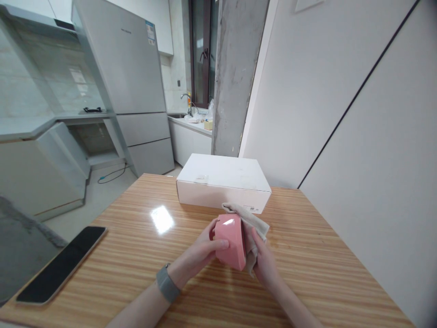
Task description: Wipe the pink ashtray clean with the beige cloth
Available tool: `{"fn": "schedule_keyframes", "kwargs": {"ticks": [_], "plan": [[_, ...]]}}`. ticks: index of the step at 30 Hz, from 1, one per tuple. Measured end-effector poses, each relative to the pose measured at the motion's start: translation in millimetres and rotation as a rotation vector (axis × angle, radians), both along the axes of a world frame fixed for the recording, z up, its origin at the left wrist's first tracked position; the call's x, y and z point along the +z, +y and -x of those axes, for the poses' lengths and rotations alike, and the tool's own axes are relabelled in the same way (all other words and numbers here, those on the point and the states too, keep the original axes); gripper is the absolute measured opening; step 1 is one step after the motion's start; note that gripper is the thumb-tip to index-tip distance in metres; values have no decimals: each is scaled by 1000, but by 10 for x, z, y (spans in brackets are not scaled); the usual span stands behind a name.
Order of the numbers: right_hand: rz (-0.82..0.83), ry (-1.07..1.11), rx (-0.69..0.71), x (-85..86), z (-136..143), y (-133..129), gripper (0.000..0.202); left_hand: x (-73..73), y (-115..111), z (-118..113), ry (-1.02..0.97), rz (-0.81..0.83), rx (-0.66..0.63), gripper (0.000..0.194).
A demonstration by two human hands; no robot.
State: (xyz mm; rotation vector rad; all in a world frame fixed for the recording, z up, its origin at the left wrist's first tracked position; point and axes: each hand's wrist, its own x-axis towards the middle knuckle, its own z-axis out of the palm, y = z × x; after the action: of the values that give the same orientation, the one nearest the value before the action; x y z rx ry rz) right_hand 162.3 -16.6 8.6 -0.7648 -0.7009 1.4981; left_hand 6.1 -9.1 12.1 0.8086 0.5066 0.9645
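A glossy pink bowl (229, 239) is tipped on its side above the wooden table, its opening turned to the right. My left hand (205, 245) is closed around the bowl's base, thumb lying across the outer wall. In my right hand (264, 259) is a light grey cloth (251, 228), pressed against the bowl's open side, with one end draped over the rim. The cloth hides the bowl's inside and most of my right fingers. A grey band circles my left wrist.
Just behind my hands a white box (223, 175) sits on the wooden table (136, 269). A dark-screened phone (63, 264) lies at the table's left edge. Further back are a tall fridge (126, 68) and a sink counter (191, 132); a white wall (341, 114) borders the right.
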Motion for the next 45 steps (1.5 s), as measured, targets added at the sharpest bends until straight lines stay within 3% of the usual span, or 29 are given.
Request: {"fn": "schedule_keyframes", "kwargs": {"ticks": [4,9,15,20,24,26,30,34,38,45], "plan": [[-50,-51,5,-64,4,-8,43,-50,6,9,17,14,27,63],[-134,-79,-4,-111,-34,-35,42,-154,28,25,-30,113,-39,55],[-128,-118,15,-189,-109,-58,44,-213,74,8,-48,254,-66,62],[-119,-175,-33,-155,-93,-43,43,-181,54,-1,-84,265,-61,61],[-52,-123,-99,-107,-62,0,39,-72,2,38,-79,133,-164,53],[-26,-83,-88,-74,-58,21,41,4,-24,40,-58,62,-201,64],[0,-25,-17,-10,-54,31,41,89,-46,-2,21,38,-117,74],[40,11,36,1,-22,4,38,48,-18,-21,83,26,5,63],[64,35,27,13,29,-33,38,15,13,-13,135,14,100,66],[11,26,-11,69,75,-65,37,24,-16,-35,7,57,163,68]]}}
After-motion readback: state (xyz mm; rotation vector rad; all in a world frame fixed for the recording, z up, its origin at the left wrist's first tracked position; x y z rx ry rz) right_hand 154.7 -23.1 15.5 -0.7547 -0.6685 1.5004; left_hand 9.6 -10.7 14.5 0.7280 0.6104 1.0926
